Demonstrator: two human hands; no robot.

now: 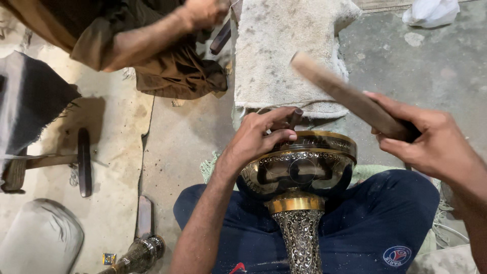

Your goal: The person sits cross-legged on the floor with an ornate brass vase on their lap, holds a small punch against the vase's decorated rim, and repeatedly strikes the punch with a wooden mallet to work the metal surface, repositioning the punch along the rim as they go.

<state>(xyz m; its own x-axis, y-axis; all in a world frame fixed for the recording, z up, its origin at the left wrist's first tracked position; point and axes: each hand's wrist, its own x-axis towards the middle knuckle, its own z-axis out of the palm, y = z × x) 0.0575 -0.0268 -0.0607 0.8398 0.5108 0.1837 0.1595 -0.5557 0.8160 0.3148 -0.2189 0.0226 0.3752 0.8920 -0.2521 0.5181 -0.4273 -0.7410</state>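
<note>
I watched from the head camera as the left hand (261,136) rested on the rim of an engraved brass vessel (299,170), its fingers curled together and pinching a short dark punch (294,118) that stood almost upright against the metal. The vessel lay on its side across my operator's lap, over dark blue trousers (385,218), with its wide bowl toward the top of the view and its patterned stem (300,238) pointing down toward the camera. A plain gold band (295,203) sat between bowl and stem.

The right hand (431,139) was closed tight around the dark grip of a wooden mallet (345,96), which slanted up and to the left, its pale end raised above the punch and apart from it.

Beyond the vessel a worn pale cloth pad (284,50) lay on the concrete floor (421,66). At the top left, 1 other person's arm (147,40) in a brown sleeve reached across, its hand near a dark tool handle (221,38); I could not tell what that hand was doing. On the left a hammer (61,161) with a dark head lay on a light mat, well apart from both hands, and another metal piece (139,256) lay near the bottom edge
</note>
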